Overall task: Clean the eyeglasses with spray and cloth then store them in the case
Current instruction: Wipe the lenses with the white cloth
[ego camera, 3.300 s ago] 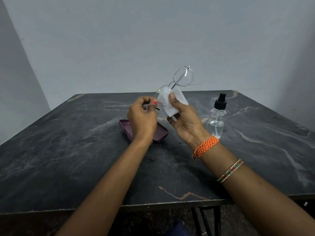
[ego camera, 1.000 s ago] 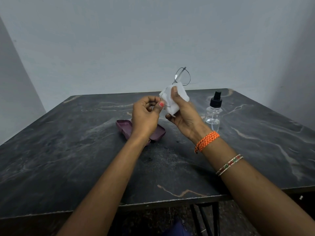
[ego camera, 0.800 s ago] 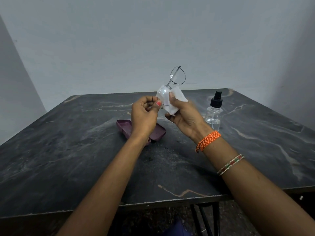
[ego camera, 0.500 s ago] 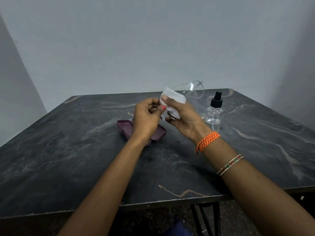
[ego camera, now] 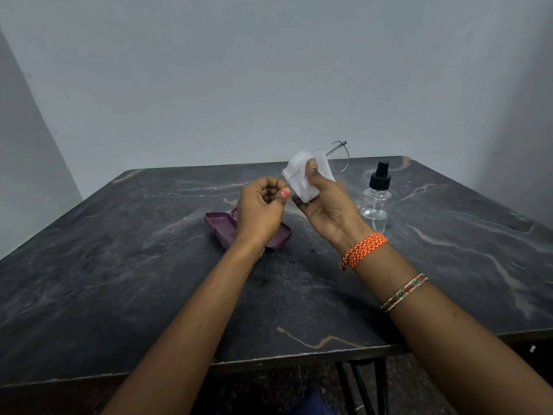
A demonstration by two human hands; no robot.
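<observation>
Thin wire-framed eyeglasses [ego camera: 341, 155] are held up above the middle of the dark marble table [ego camera: 119, 265]. My left hand [ego camera: 260, 211] pinches the frame at its near end. My right hand [ego camera: 326, 202] pinches a white cloth [ego camera: 296, 175] over one lens, thumb on top; the other lens sticks out past the cloth to the upper right. An open maroon glasses case [ego camera: 220, 224] lies on the table below my left hand, partly hidden by it. A clear spray bottle [ego camera: 375, 199] with a black nozzle stands upright to the right of my right hand.
A plain grey wall rises behind the table. The table's near edge runs across the lower part of the view, with black metal legs [ego camera: 359, 384] beneath it.
The glasses have been turned in my hands: a second ago the free lens stood upright above the cloth, now it points to the upper right. The case and bottle have not moved.
</observation>
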